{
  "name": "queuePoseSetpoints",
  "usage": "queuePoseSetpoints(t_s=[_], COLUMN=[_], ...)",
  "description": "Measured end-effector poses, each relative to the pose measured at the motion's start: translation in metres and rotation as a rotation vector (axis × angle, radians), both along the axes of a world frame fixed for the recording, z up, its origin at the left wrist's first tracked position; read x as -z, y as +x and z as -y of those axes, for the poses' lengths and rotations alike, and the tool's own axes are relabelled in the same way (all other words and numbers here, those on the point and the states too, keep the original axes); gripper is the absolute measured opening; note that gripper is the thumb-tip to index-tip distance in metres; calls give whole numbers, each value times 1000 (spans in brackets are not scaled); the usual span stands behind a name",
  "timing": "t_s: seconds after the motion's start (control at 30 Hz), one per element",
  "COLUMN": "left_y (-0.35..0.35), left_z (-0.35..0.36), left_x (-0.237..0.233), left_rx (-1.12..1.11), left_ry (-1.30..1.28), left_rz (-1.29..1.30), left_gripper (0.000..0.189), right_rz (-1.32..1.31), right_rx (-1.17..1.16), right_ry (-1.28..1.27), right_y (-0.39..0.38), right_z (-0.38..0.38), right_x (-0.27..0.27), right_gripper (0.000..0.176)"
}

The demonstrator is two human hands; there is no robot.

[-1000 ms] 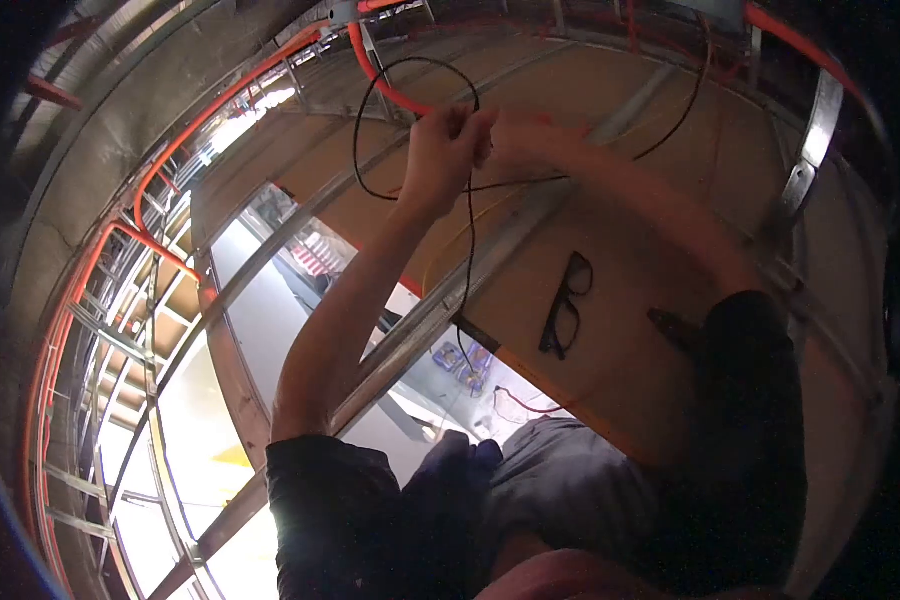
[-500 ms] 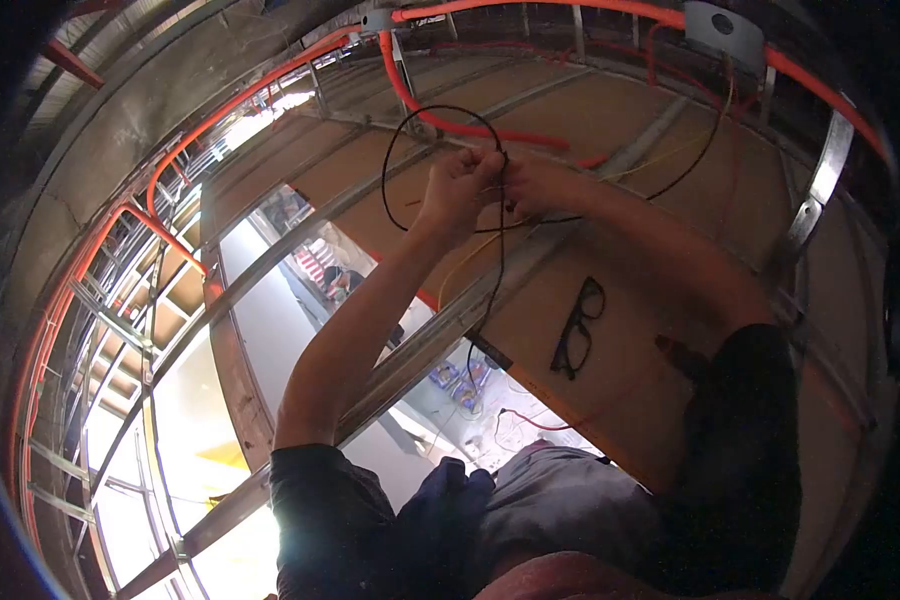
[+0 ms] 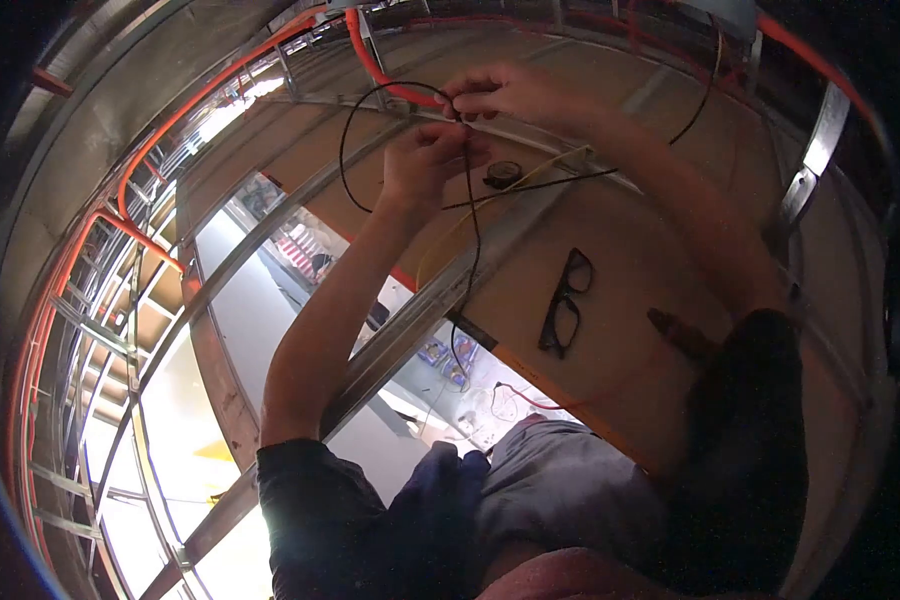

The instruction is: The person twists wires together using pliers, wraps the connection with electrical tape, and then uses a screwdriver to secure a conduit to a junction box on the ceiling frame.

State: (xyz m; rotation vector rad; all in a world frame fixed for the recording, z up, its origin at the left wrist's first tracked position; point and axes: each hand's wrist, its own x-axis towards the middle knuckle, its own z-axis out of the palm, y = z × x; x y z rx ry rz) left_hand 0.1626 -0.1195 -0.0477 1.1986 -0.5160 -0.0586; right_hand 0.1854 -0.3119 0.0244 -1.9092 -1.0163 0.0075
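Observation:
A thin black cable [image 3: 477, 235] makes a large loop to the left of my hands, and one end hangs down through the opening below. The fingers of my right hand [image 3: 510, 92] pinch the cable at the top of the loop. Just below, my left hand [image 3: 415, 170] has its fingers curled around the same cable where it drops. A yellow wire [image 3: 540, 170] and a small dark round object [image 3: 503, 175] lie on the brown board under my hands.
Black-framed glasses [image 3: 567, 303] and a dark pointed object [image 3: 675, 330] lie on the board. Metal framing bars [image 3: 395, 345] edge the opening. Orange conduit [image 3: 255, 60] runs along the top and left. A grey box [image 3: 720, 14] sits at the upper right.
Both hands have shifted up and left in view with the cable loop. My right hand has risen above the left, and the round object now shows. The view has also shifted slightly.

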Motion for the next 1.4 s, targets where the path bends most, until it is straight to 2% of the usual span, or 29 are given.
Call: queuePoseSetpoints(t_s=[0.07,0.13,0.17,0.2,0.23,0.27,0.33,0.37,0.43,0.47,0.53,0.57,0.63,0.77,0.83,0.87,0.93,0.97,1.03,1.13,1.27,1.4], left_y=[0,0,0,-1,-2,0,6,5,-2,-7,-19,-22,-24,-12,0,3,-8,-6,0,4,4,13], left_z=[1,2,3,5,8,9,6,6,11,16,24,25,25,20,14,9,6,4,-3,-8,-9,-11], left_x=[-1,-2,-2,-4,-4,-4,-1,-1,-1,0,-5,-4,-3,-4,-3,1,-5,-6,-6,-3,-2,1], left_rx=[13,-70,-63,-189,-308,-281,-561,-528,-756,-731,-1053,-1041,-985,-984,-488,-490,-241,-245,-112,6,7,-19], left_ry=[-9,4,8,83,159,165,525,520,688,676,1142,1136,1345,1303,502,502,302,302,333,253,237,354], left_rz=[60,59,61,106,151,157,554,568,838,855,913,923,988,836,510,510,193,192,-23,-26,-57,8], left_gripper=[28,26,26,27,29,29,25,25,28,28,26,26,27,25,28,28,32,32,30,28,29,31], right_rz=[32,65,217,369,367,339,313,317,349,354,277,278,375,369,390,391,380,380,423,397,408,424], right_rx=[48,93,146,209,232,297,388,416,458,488,447,461,462,485,469,468,449,445,416,349,290,292], right_ry=[-22,-42,-112,-182,-178,-137,-91,-86,-74,-73,32,33,13,16,80,80,55,55,33,77,100,95], right_y=[2,4,4,4,2,0,2,5,3,2,2,3,5,5,5,6,0,-2,-1,2,-4,-9], right_z=[-1,-4,-3,0,1,-3,-11,-13,-14,-15,-17,-17,-16,-14,-13,-12,-10,-11,-14,-18,-15,-15], right_x=[2,3,4,4,7,12,18,21,25,27,29,30,30,30,31,31,27,24,23,22,20,17], right_gripper=[34,34,35,36,36,37,38,38,35,35,31,31,28,29,28,28,27,27,25,26,26,27])
